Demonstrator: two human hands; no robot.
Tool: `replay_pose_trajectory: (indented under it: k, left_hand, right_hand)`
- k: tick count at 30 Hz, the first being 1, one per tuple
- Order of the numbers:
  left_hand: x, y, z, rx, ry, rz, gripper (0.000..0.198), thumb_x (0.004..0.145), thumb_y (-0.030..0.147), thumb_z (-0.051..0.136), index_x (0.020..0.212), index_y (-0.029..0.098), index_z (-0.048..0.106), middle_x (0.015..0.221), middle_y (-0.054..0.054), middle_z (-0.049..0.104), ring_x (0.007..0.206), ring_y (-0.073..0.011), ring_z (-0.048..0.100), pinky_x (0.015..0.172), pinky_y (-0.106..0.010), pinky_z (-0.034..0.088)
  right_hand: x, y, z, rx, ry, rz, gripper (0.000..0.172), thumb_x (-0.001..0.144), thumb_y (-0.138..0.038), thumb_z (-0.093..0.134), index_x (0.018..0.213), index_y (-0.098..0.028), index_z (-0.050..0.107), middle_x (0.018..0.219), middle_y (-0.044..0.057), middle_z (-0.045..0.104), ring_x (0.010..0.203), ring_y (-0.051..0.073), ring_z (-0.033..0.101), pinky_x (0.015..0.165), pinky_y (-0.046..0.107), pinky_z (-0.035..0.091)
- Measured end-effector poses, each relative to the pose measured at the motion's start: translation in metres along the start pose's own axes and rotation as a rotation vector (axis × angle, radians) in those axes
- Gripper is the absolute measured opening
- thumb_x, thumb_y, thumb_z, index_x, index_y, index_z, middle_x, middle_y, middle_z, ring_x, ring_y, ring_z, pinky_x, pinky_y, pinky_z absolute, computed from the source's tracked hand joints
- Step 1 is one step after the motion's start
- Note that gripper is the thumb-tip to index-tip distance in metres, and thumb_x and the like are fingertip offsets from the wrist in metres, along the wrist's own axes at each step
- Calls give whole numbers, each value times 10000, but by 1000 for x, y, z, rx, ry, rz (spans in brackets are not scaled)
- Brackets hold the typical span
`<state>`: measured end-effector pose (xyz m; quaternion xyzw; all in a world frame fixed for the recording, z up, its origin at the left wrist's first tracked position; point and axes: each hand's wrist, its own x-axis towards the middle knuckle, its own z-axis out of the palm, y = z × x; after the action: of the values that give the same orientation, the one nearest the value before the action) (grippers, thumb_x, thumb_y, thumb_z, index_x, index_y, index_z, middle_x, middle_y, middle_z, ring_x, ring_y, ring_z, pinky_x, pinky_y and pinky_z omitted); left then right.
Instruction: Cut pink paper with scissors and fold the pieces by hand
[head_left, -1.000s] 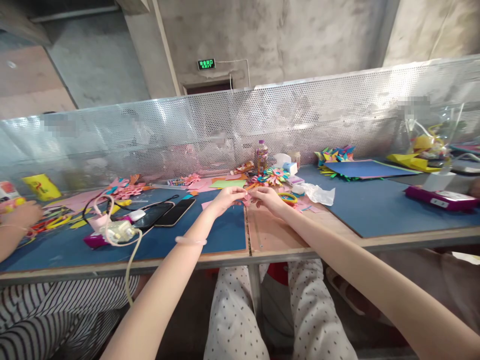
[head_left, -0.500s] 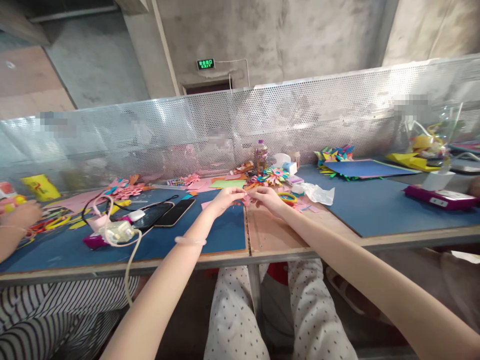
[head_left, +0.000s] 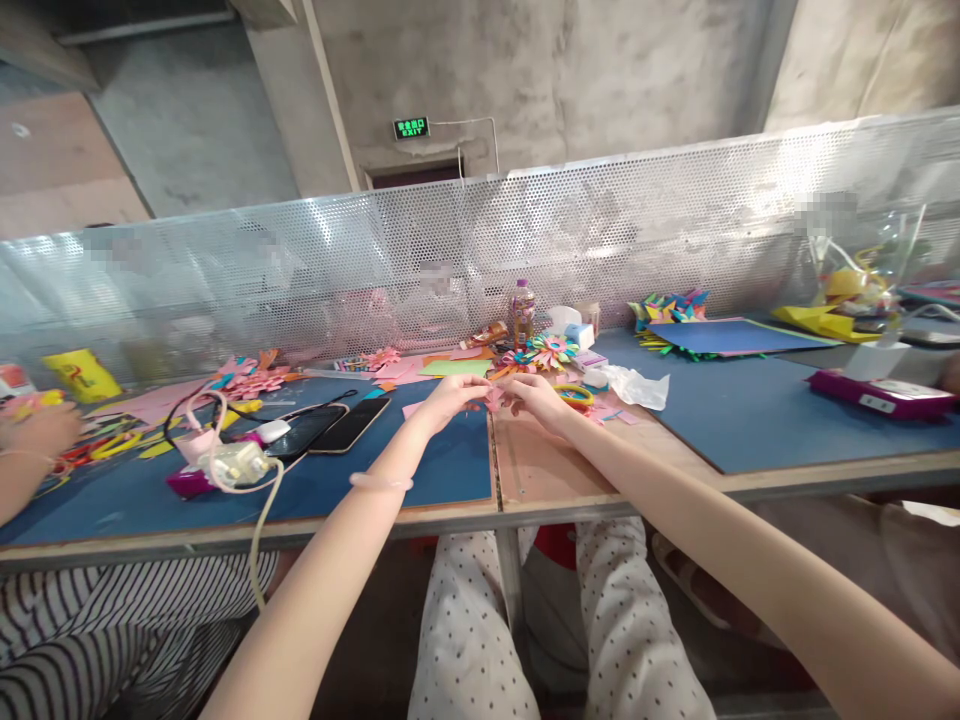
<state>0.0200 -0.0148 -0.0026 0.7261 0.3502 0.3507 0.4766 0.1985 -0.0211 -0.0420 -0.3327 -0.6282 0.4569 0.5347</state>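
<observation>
Between my two hands is a small pink paper piece (head_left: 493, 400), held just above the table's middle seam. My left hand (head_left: 455, 397) pinches its left side, fingers closed. From the right, my right hand (head_left: 534, 398) grips it with bent fingers, and the fingertips of both hands almost meet. The paper is partly covered by fingers, so its folds are hard to make out. Beyond the hands lie a green paper sheet (head_left: 455, 368) and folded paper flowers (head_left: 553, 350). A yellow roll of tape (head_left: 576, 396) sits right beside my right hand.
Left of me are a phone (head_left: 349, 426), a power strip with cables (head_left: 240, 464) and a co-worker's hand (head_left: 37, 428). A drink bottle (head_left: 523, 312) stands at the back before a perforated metal screen (head_left: 637, 220). Crumpled white plastic (head_left: 636, 386) and a purple box (head_left: 881, 394) are to the right.
My hands and the pink paper stay in nearly the same place. The co-worker's hand at the far left has shifted slightly.
</observation>
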Motion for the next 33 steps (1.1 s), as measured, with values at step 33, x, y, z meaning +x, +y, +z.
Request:
replay_pose_trajectory:
  k: [33]
  left_hand:
    - [4,-7,4,91,47,63,230,691,270,640,863,133,571,789,-74,666,713,-181,639,626,-282,440]
  right_hand:
    - [0,2,2,-109,-27,-23,201,737,-334,575,767,-140,618,722,53,641,591,99,542,420,152,398]
